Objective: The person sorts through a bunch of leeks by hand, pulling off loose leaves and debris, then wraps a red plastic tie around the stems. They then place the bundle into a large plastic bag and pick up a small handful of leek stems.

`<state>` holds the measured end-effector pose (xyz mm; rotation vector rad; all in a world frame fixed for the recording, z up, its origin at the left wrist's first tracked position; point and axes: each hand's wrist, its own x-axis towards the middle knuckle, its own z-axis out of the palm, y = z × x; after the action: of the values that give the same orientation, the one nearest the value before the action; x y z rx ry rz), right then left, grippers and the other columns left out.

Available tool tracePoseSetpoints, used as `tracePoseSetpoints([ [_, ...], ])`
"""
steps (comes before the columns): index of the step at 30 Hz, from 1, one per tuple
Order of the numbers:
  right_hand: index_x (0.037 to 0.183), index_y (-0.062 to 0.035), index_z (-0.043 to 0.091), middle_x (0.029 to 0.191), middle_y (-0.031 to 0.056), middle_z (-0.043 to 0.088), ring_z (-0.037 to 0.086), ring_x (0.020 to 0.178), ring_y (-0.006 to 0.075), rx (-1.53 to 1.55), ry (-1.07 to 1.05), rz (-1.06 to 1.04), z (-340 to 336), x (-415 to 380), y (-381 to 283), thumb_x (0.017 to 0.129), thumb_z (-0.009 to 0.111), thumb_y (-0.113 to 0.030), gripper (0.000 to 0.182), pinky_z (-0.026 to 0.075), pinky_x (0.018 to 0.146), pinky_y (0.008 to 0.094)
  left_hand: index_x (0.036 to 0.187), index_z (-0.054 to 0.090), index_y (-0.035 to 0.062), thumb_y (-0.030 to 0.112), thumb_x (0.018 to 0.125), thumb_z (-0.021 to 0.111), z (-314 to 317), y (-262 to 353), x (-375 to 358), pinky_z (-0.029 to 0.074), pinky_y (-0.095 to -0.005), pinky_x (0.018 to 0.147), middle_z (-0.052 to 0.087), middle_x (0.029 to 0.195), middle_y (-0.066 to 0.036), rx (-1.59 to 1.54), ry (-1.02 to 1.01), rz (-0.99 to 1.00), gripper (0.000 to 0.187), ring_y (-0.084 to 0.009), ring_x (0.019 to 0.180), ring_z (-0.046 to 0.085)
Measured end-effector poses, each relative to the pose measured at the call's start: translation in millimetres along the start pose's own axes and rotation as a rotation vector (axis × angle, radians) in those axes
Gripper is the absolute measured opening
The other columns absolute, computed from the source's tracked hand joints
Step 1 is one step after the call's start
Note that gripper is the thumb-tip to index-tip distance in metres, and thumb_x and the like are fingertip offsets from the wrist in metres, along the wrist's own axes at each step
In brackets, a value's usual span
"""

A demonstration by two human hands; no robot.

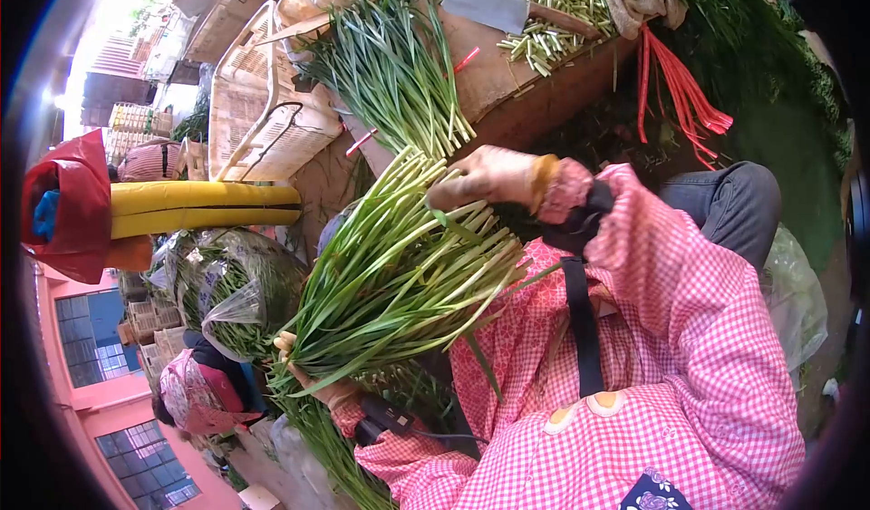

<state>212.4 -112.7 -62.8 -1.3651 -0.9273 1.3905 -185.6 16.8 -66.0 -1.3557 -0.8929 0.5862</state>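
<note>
A large loose bunch of garlic chives, with green leaves and paler stalk ends, lies across the front of my body. My left hand is closed around its leafy end, with fingertips showing at the far side and the palm hidden behind leaves. At the pale stalk ends, my right hand has its fingers bent down on some chives; they are slightly blurred. Just beyond, a second bundle of chives rests on the board's edge, with its stalk ends close to my right hand.
A cleaver with a wooden handle lies on the wooden board beside cut stalk pieces. Red ties hang off the board's edge. A pale plastic basket, a yellow post and bagged greens stand beyond. Another person bends nearby.
</note>
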Motion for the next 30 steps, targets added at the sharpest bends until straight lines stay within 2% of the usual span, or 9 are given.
tracePoseSetpoints([
  [3,0.096,-0.0040,0.065,0.083,0.0010,0.065,0.058,0.075,0.0094,0.342,0.055,-0.067,32,15,-5,0.066,0.077,-0.023,0.037,0.046,0.068,0.0231,0.137,0.023,0.0034,0.031,0.094,0.029,-2,-3,-2,0.019,-0.0380,0.108,0.029,0.141,-0.010,0.055,-0.013,-0.023,0.052,-0.0238,0.130,0.028],
  [11,0.085,-0.0025,0.065,0.093,0.0097,0.064,0.061,0.086,0.0172,0.432,0.280,-0.163,-13,-30,-1,0.075,0.061,0.002,0.012,0.048,0.081,0.0308,0.132,0.039,0.0099,0.016,0.088,0.052,12,8,-7,0.024,-0.0342,0.107,0.040,0.135,-0.001,2.217,0.114,0.407,0.047,-0.0139,0.123,0.037],
  [12,0.088,-0.0025,0.063,0.098,0.0131,0.063,0.060,0.091,0.0222,-0.127,0.353,-0.854,-37,-22,27,0.081,0.057,-0.004,0.009,0.048,0.083,0.0339,0.132,0.039,0.0102,0.018,0.088,0.052,13,11,-8,0.023,-0.0350,0.108,0.039,0.136,-0.001,1.872,0.142,0.302,0.047,-0.0145,0.124,0.036],
  [14,0.088,-0.0019,0.062,0.101,0.0178,0.061,0.061,0.088,0.0290,0.988,0.185,-0.745,-56,-58,15,0.087,0.053,-0.021,0.021,0.047,0.082,0.0433,0.133,0.038,0.0107,0.024,0.089,0.049,15,11,-11,0.020,-0.0374,0.108,0.036,0.137,-0.003,1.575,0.199,0.213,0.048,-0.0176,0.126,0.034],
  [16,0.088,-0.0043,0.064,0.103,0.0167,0.060,0.059,0.092,0.0294,0.031,-0.206,-0.863,-89,-60,13,0.081,0.059,-0.031,0.028,0.045,0.083,0.0443,0.134,0.035,0.0111,0.035,0.091,0.044,12,8,-12,0.018,-0.0406,0.108,0.033,0.139,-0.007,1.664,0.270,0.228,0.050,-0.0227,0.128,0.030],
  [18,0.089,-0.0048,0.066,0.101,0.0130,0.061,0.058,0.094,0.0258,-0.841,-0.003,0.428,-67,-72,1,0.073,0.064,-0.041,0.039,0.044,0.082,0.0389,0.134,0.036,0.0115,0.040,0.090,0.043,15,15,-8,0.023,-0.0432,0.106,0.036,0.136,-0.008,2.032,0.213,0.337,0.053,-0.0254,0.124,0.035],
  [19,0.096,-0.0072,0.065,0.099,0.0095,0.063,0.058,0.094,0.0228,-1.405,0.036,0.433,-64,-55,19,0.068,0.067,-0.045,0.047,0.044,0.082,0.0333,0.133,0.037,0.0119,0.044,0.089,0.043,13,16,-9,0.027,-0.0448,0.104,0.039,0.134,-0.009,2.016,0.126,0.172,0.055,-0.0272,0.121,0.038],
  [22,0.110,-0.0082,0.060,0.097,0.0062,0.064,0.058,0.090,0.0126,-0.298,-0.003,0.090,-42,-44,-11,0.077,0.061,-0.036,0.044,0.045,0.080,0.0272,0.132,0.038,0.0131,0.035,0.090,0.042,42,29,-14,0.020,-0.0439,0.107,0.040,0.134,-0.006,2.422,0.231,0.270,0.048,-0.0225,0.124,0.035],
  [30,0.115,-0.0032,0.054,0.094,0.0039,0.062,0.058,0.078,0.0128,0.448,-0.221,-0.107,-9,13,28,0.083,0.061,-0.027,0.041,0.048,0.070,0.0282,0.130,0.041,0.0128,0.031,0.089,0.048,12,7,-10,0.027,-0.0427,0.104,0.045,0.130,-0.003,2.317,0.312,0.202,0.045,-0.0226,0.120,0.041],
])
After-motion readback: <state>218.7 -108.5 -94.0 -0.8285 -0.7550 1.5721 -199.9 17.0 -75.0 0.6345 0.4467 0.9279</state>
